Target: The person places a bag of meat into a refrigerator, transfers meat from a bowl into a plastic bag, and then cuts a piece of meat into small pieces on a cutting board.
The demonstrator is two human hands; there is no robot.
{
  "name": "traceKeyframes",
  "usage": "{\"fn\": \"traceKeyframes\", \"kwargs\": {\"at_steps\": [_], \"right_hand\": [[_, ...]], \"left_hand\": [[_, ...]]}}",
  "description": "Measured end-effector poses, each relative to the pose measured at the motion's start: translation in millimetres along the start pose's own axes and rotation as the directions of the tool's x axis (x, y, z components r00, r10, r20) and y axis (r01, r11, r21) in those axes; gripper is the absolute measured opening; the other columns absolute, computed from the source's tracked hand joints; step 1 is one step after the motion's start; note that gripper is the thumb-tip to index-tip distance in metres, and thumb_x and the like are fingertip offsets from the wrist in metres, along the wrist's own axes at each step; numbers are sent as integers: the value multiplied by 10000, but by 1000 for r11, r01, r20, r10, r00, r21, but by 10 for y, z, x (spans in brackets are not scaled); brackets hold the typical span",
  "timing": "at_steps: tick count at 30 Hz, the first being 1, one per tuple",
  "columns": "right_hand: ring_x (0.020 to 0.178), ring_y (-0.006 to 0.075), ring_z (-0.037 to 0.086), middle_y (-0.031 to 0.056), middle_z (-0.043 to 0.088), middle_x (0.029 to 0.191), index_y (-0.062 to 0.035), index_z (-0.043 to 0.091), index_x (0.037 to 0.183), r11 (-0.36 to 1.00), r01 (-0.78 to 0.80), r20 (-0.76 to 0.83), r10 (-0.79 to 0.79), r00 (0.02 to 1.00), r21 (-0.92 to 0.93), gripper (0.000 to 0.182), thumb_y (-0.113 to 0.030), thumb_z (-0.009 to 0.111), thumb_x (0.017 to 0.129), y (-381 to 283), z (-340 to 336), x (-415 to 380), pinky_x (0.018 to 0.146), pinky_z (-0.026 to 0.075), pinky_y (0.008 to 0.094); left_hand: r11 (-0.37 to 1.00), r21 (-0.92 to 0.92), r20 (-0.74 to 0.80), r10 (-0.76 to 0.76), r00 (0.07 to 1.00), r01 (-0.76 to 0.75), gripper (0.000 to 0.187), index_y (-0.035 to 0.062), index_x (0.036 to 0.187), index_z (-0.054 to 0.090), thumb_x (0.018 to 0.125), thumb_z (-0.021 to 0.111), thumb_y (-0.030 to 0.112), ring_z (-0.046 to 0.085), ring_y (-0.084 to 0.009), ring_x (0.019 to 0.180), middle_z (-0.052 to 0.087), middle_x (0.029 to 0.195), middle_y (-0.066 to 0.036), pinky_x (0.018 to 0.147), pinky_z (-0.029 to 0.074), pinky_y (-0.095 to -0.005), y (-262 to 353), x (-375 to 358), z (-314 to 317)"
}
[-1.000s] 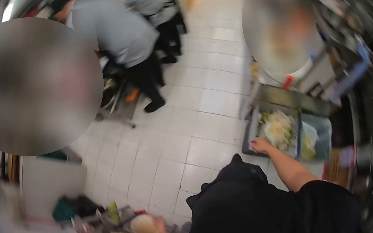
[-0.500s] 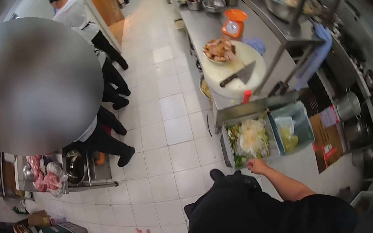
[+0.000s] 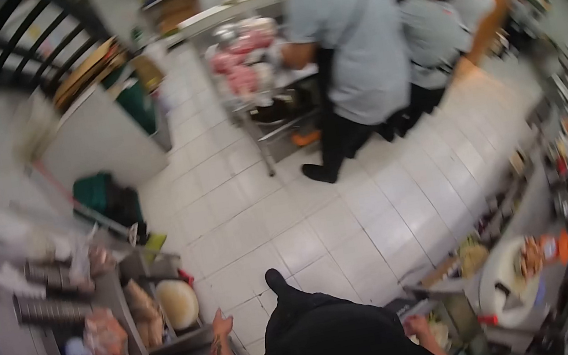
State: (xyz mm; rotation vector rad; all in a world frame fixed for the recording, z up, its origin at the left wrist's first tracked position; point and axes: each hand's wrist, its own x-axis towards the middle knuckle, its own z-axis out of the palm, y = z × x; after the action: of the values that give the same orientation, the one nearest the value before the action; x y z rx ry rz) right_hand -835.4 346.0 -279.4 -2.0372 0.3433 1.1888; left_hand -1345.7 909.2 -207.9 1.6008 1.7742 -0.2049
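Note:
My left hand (image 3: pixel 220 329) hangs low at the left with its fingers apart and nothing in it, just right of a metal cart edge (image 3: pixel 176 341) that carries a round pale bowl (image 3: pixel 177 303) and bagged food (image 3: pixel 104 336). My right hand (image 3: pixel 417 325) rests at the edge of a tub of chopped vegetables (image 3: pixel 440 335) at the lower right; its fingers are blurred and partly hidden by my dark shirt. My black shoe (image 3: pixel 275 281) shows on the white tiled floor.
A person in a grey shirt (image 3: pixel 354 55) stands at a metal table with raw meat (image 3: pixel 242 65). Two more people stand behind (image 3: pixel 447 10). A round white cutting board (image 3: pixel 512 279) with food lies on the right counter. White floor tiles (image 3: pixel 348 204) lie between.
The view has swung round to the left. My left hand now sits by the cart with the bowl, and my right hand stays at the vegetable tub.

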Motion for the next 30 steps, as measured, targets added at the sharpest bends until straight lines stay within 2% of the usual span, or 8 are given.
{"fn": "traceKeyframes", "kwargs": {"at_steps": [4,6,9,15,17,25,27,30], "right_hand": [[649,319,735,155,716,839,-42,615,1146,979,-9,60,21,998,-202,206,-45,612,940,-922,549,-142,509,594,454],[651,312,731,154,709,851,-44,600,1151,967,30,82,-9,997,-253,214,-44,622,937,-1527,955,-345,515,593,454],[653,302,725,153,699,870,-48,577,1157,941,112,135,-72,988,-319,232,-43,638,933,-2360,1640,-382,525,593,452],[669,316,739,159,694,992,-43,520,1275,879,257,304,-136,943,-402,407,-7,685,905,-3730,3034,453,578,611,519],[690,326,753,168,690,1013,-31,511,1293,847,271,337,-117,934,-457,438,-12,707,901,-4253,3509,658,565,612,505],[714,321,768,130,717,977,-27,630,1161,520,507,494,-176,851,-688,217,-107,668,963,-6221,5477,912,598,618,487],[722,317,768,132,721,975,-27,647,1149,440,593,600,-141,787,-674,198,-129,647,979,-6633,6070,1020,598,620,482],[735,293,776,126,724,943,-2,679,1127,281,694,711,-53,701,-663,252,-192,669,962,-7251,7309,883,584,621,445]], "left_hand": [[958,-287,-65,-20,998,0,859,29,1622,400,901,751,337,502,-388,1470,520,1572,-270,1230,394,-407,-80,157,84],[944,-325,86,-28,996,54,858,74,1633,401,906,748,365,516,-394,1457,526,1571,-260,1220,409,-415,-72,140,-8],[978,-206,80,-7,997,24,855,102,1639,399,913,742,396,590,-400,1377,575,1520,-259,1168,462,-437,-465,386,-24],[925,-355,-85,-176,981,136,719,110,1555,534,931,734,405,669,-390,1249,704,1336,-240,1063,524,-448,-1111,791,-800],[885,-465,-290,-166,943,13,630,128,1514,589,948,729,369,695,-376,1203,722,1293,-234,1038,534,-437,-1248,958,-1017],[688,-721,-414,-333,847,-82,366,77,1315,733,994,708,250,774,-269,989,792,1118,-151,880,582,-345,-732,1243,-1882],[758,-617,-582,-257,772,-213,284,72,1238,765,998,691,203,775,-255,886,801,1017,-142,812,590,-351,-563,1304,-2221],[872,-472,-657,-252,711,-127,242,55,1169,772,978,677,169,751,-316,835,784,949,-144,788,590,-383,-305,1381,-3247]]}}
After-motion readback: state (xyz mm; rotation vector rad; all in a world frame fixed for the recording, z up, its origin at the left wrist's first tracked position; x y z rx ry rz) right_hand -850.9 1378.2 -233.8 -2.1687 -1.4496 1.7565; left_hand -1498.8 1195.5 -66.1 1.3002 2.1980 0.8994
